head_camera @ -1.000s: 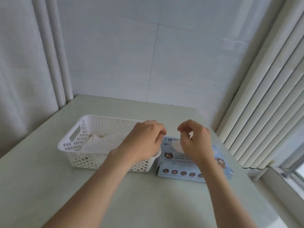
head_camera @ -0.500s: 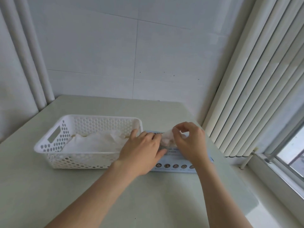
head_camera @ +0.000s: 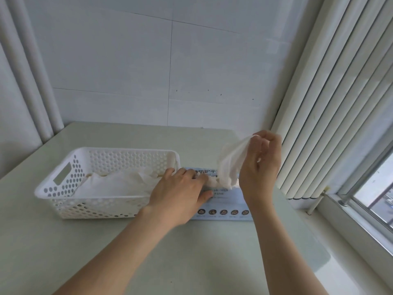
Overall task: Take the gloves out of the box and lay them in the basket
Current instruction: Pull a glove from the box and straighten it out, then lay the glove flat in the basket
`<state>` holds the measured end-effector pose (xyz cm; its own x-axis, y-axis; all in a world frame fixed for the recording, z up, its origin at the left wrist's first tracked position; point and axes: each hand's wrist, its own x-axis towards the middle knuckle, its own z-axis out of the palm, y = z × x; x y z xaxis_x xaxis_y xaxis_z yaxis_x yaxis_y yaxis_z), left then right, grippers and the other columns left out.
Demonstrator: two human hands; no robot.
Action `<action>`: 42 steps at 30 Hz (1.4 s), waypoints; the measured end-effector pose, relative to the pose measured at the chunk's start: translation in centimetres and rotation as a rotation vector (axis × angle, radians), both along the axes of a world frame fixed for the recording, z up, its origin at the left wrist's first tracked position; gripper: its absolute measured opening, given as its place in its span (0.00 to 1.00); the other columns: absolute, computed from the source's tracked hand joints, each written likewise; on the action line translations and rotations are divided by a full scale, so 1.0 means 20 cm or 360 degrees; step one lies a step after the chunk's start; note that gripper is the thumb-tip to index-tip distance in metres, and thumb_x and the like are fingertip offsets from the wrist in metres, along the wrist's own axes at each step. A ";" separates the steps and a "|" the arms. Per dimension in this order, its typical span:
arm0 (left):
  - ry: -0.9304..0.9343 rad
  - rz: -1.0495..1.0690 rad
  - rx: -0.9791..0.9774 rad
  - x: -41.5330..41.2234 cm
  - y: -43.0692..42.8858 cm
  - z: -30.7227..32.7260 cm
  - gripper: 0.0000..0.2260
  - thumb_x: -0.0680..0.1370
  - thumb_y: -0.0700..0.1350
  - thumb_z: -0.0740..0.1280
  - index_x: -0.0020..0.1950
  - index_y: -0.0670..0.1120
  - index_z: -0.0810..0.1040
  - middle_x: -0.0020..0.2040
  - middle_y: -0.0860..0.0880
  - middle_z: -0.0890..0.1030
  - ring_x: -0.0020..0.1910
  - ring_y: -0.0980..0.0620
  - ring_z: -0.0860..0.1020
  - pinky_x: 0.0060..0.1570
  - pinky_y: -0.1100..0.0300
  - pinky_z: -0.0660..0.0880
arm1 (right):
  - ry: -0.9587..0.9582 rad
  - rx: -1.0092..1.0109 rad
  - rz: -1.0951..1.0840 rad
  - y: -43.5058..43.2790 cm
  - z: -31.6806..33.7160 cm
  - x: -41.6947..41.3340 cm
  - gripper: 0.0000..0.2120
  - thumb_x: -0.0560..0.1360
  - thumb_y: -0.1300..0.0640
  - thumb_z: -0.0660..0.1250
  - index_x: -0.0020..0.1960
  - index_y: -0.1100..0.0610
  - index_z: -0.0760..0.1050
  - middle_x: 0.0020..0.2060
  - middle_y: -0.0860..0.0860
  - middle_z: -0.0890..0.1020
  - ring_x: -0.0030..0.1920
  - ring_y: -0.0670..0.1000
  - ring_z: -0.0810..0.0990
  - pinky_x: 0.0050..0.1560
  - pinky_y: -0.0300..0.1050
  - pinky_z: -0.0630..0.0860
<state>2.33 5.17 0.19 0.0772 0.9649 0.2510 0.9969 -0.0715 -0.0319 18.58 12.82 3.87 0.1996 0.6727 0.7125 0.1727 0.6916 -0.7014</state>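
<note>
Box [head_camera: 225, 201]: blue, "防护手" print, icon row. Left of it: basket [head_camera: 89, 196] holding gloves [head_camera: 119, 184]. On it: left hand [head_camera: 180, 194] flat, pressing. Above: right hand [head_camera: 261, 167] pinching glove [head_camera: 230, 165]. Right: blinds [head_camera: 329, 103].

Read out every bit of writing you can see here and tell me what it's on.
"防护手": large print on top of the glove box, its end hidden behind the glove.
Smaller line near the box's opening: too blurred to read.
Captions under the round icons on its front: too small to read.
Basket: no writing.
</note>
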 end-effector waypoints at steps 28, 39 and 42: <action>-0.2592 0.0071 0.0489 -0.31 -0.06 0.34 0.09 0.85 0.50 0.66 0.56 0.50 0.86 0.52 0.46 0.88 0.55 0.41 0.86 0.61 0.40 0.80 | -0.0252 -0.0375 0.0938 -0.09 0.17 -0.45 0.15 0.78 0.59 0.62 0.62 0.49 0.80 0.61 0.48 0.82 0.56 0.46 0.84 0.53 0.44 0.81; -0.2612 0.0181 0.0548 -0.39 -0.04 0.33 0.20 0.81 0.56 0.67 0.51 0.39 0.83 0.49 0.39 0.85 0.48 0.39 0.83 0.53 0.48 0.78 | -0.0048 -0.0609 0.1077 -0.06 0.19 -0.44 0.05 0.83 0.54 0.70 0.53 0.54 0.82 0.45 0.67 0.84 0.41 0.56 0.78 0.43 0.53 0.75; -0.2680 0.0141 0.0502 -0.39 -0.05 0.36 0.18 0.83 0.52 0.64 0.54 0.39 0.85 0.51 0.40 0.87 0.48 0.44 0.85 0.51 0.51 0.78 | -0.0184 -0.0462 0.1096 -0.05 0.19 -0.44 0.03 0.83 0.55 0.70 0.55 0.52 0.82 0.44 0.66 0.85 0.39 0.61 0.82 0.42 0.53 0.79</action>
